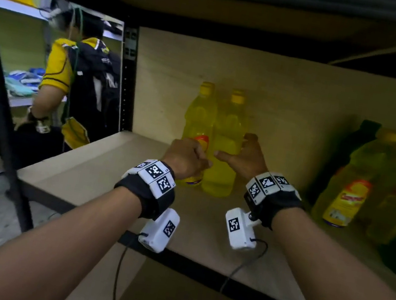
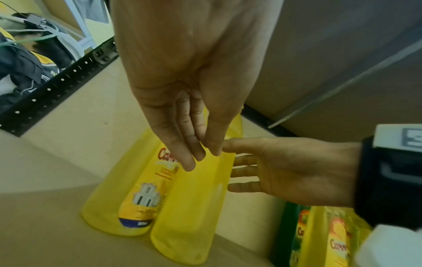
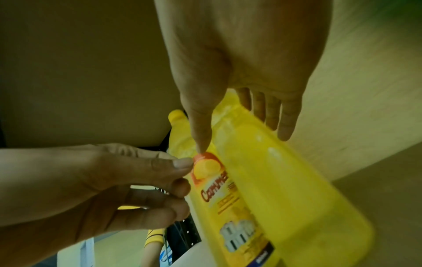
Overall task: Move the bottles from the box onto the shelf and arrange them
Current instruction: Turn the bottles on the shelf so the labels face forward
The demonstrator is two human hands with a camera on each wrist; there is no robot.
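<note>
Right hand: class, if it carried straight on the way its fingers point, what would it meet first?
Probably the plain yellow bottle: the right hand is open beside it, fingers at its far side. Behind that is the shelf's back panel. Whether they touch already is unclear.

Person w/ backpack (image 1: 92, 85) at left, folded clothes (image 1: 19, 83) beyond.

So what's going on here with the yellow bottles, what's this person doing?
A person is stocking a wooden shelf with yellow bottles. Two stand upright side by side at the back: the labelled bottle on the left and the plain-sided bottle on its right. The left hand is at the labelled one, fingers at its label. The right hand is open around the other, apparently nudging it into line. More bottles stand further right.
</note>
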